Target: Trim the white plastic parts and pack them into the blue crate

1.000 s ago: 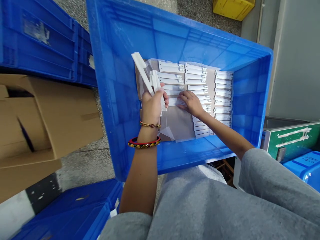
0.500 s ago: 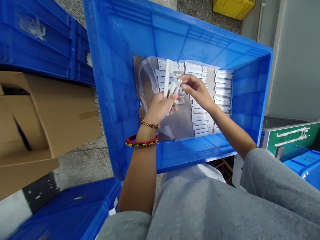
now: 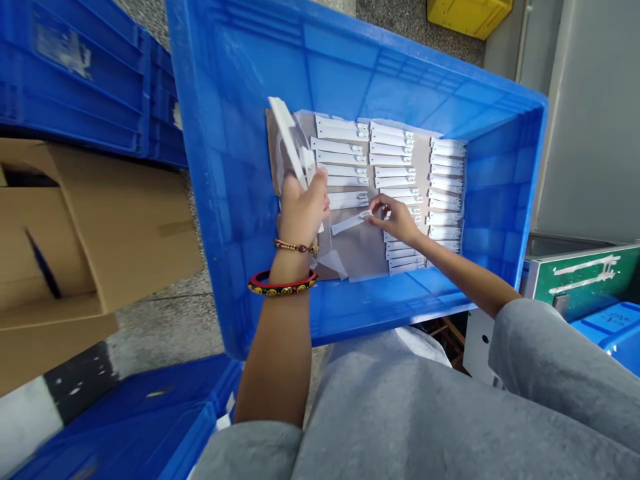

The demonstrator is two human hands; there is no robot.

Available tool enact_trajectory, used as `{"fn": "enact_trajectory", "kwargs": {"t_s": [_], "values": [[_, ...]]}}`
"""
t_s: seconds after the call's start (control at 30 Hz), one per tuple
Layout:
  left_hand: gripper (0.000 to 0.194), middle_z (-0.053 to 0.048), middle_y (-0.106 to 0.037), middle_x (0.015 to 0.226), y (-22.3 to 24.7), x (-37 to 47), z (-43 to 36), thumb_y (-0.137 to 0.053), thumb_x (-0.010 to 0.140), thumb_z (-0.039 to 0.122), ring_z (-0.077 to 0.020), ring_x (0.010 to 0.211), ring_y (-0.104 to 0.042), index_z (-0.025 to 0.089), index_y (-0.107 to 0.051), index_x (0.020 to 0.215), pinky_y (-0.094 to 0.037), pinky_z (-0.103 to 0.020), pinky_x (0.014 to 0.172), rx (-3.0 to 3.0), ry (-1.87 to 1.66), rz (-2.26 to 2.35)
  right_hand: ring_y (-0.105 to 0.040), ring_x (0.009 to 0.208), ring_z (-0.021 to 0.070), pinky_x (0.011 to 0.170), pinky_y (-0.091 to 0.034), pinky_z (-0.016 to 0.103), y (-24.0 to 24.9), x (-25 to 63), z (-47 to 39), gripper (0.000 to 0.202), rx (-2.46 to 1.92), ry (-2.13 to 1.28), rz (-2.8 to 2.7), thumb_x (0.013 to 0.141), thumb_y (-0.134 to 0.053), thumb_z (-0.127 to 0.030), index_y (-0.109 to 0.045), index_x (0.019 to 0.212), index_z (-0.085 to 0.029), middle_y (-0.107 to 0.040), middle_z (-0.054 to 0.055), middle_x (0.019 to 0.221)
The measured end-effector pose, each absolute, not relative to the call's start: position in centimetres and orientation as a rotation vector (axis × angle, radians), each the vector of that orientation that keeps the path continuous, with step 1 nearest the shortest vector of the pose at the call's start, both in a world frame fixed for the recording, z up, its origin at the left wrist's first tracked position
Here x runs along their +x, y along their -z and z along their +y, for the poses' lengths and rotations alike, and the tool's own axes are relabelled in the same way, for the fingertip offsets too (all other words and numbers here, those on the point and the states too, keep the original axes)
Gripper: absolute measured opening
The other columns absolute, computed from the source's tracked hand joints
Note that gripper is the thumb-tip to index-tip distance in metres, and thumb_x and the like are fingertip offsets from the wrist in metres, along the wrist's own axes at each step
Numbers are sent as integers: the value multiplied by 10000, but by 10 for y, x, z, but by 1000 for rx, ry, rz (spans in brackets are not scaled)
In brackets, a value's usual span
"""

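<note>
From where I stand, the person is bent over a big blue crate [image 3: 370, 40], both hands down inside it. The left hand [image 3: 303, 203] has its fingers closed around a few white strips [image 3: 290, 137], which stick up and lean toward the crate's far left corner. The right hand [image 3: 393, 219] pinches one end of a single white piece [image 3: 349, 222] between thumb and fingertips; the piece lies slantwise over the brown cardboard sheet [image 3: 363, 253] on the crate's floor, its other end pointing to the left wall. Just beyond it is the left column of laid-out strips [image 3: 343, 177], reaching up toward the far edge. A middle column [image 3: 393, 159] runs from near the far edge down toward the near edge, passing partly behind the right hand, and a right column [image 3: 446, 181] stands nearest the right wall. Thin clear film [image 3: 333, 262] lies on the cardboard near the left end. A bead bracelet [image 3: 296, 247] and a red and black bangle [image 3: 283, 287] circle the left wrist. Outside, an open cardboard box [image 3: 130, 233] sits left of the crate.
</note>
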State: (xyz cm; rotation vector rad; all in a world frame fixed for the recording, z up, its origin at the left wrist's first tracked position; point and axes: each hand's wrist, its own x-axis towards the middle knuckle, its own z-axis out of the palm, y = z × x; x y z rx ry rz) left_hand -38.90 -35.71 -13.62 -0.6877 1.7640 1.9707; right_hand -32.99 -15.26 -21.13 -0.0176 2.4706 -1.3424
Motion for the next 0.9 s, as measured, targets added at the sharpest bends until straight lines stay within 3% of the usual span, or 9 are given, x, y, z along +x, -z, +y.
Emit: {"fn": "enact_trajectory", "kwargs": {"t_s": [0.13, 0.3, 0.5, 0.6, 0.73, 0.8, 0.9], "values": [[198, 58, -484, 653, 133, -389, -353, -612, 837, 240, -43, 387, -335, 246, -418, 799, -205, -197, 342, -758, -1981, 1657, -579, 975, 258, 809, -485, 375, 224, -319, -161, 161, -155, 846, 2755, 904, -661, -332, -625, 961, -186, -689, 93, 985], [31, -17, -620, 723, 137, -386, -355, -545, 863, 222, -97, 496, -525, 203, -560, 844, -394, -211, 421, -551, -1893, 1786, -541, 1004, 297, 884, -461, 422, 228, -321, -158, 198, -329, 567, 2797, 943, -609, -349, -643, 993, -160, -685, 124, 1029], [164, -59, -684, 771, 137, -384, -356, -501, 846, 164, -157, 669, -646, 146, -663, 860, -525, -237, 544, -443, -1817, 1900, -537, 1029, 318, 887, -467, 453, 230, -321, -150, 203, -357, 459, 2779, 936, -615, -333, -653, 1009, -147, -673, 154, 1067], [184, -46, -696, 782, 139, -383, -358, -524, 834, 170, -161, 710, -663, 148, -694, 900, -548, -238, 602, -374, -1821, 1944, -550, 1046, 309, 917, -475, 461, 216, -326, -154, 304, -278, 712, 2777, 943, -598, -445, -643, 1049, -164, -662, 146, 1076], [191, -65, -713, 836, 142, -381, -358, -518, 847, 180, -212, 823, -675, 155, -706, 874, -564, -301, 741, -146, -1473, 2247, -624, 858, 168, 768, -545, 316, 193, -344, -170, 444, -64, 1521, 2385, 999, -431, -575, -568, 1226, -218, -646, 66, 1019], [209, -94, -717, 896, 144, -379, -357, -496, 850, 157, -254, 913, -671, 154, -705, 856, -549, -357, 839, 21, -1143, 2404, -619, 752, 112, 685, -548, 252, 188, -353, -178, 482, -5, 1774, 2097, 975, -463, -610, -543, 1248, -220, -634, 37, 955], [256, -133, -710, 991, 147, -378, -355, -450, 872, 153, -288, 994, -657, 140, -701, 916, -518, -403, 916, 224, -908, 2435, -603, 683, 85, 633, -544, 212, 190, -362, -179, 505, 87, 1883, 1870, 879, -611, -632, -566, 1117, -189, -603, -1, 821]]}}
